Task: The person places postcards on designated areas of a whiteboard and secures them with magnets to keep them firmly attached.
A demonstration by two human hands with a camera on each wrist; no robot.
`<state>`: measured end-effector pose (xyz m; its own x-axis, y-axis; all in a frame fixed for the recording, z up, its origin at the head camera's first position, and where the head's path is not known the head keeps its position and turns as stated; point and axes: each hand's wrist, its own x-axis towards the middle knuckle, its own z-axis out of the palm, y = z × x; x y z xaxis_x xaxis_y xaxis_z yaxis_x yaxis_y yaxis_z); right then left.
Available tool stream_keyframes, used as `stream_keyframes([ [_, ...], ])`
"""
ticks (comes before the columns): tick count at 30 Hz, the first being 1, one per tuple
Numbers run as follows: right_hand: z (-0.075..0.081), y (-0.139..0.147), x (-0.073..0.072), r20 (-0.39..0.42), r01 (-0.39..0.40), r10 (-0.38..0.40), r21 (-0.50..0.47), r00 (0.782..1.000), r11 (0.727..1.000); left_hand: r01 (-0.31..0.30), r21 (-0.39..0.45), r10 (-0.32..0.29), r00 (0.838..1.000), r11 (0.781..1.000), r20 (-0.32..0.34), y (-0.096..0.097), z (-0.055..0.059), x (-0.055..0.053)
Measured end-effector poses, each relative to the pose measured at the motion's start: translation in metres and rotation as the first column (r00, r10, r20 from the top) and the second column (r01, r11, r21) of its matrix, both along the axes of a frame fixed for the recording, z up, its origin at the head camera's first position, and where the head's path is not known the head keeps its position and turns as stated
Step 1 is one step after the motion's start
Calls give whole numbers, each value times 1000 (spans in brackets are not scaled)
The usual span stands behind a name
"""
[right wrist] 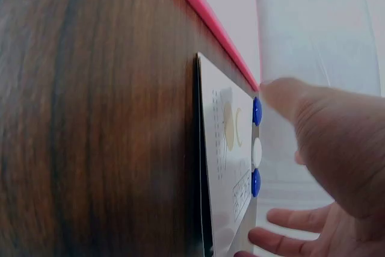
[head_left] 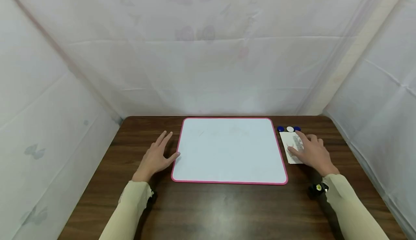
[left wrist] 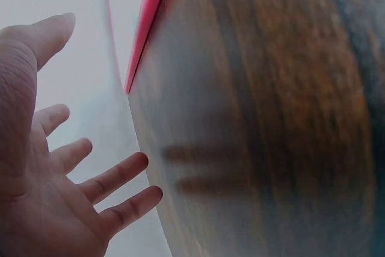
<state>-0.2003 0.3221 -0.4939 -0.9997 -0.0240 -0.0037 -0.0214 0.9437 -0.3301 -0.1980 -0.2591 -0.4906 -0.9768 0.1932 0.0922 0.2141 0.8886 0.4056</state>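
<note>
A whiteboard (head_left: 230, 151) with a pink frame lies flat on the table. My left hand (head_left: 155, 158) is at its left side with fingers spread, the thumb overlapping the pink edge in the head view; nothing is in its palm in the left wrist view. To the right of the board lies a white printed card (right wrist: 225, 142), apparently with another sheet under it. Over the card's right part hovers my right hand (head_left: 313, 152), fingers relaxed and thumb apart, hiding some of the print. Beyond the card's far edge sit two blue round magnets (head_left: 280, 128) and a white one (head_left: 290, 129).
The brown wooden table (head_left: 208, 211) is enclosed by white sheeting (head_left: 201, 70) at the back and on both sides. On the right, the sheeting (head_left: 373, 124) meets the table's edge close to my right arm.
</note>
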Motion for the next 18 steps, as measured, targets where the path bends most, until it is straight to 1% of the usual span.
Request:
stream_keyframes([
  [6,5,0,-3,87,35,-36,23,996,999,27,16,-27,998,1000,52,6,0,-3],
  [11,9,-1,-6,122,38,-42,28,992,999,47,23,-49,996,999,79,10,-2,-6],
  [18,8,-4,-9,184,60,-61,13,981,998,73,75,-83,986,994,142,12,-10,-6],
])
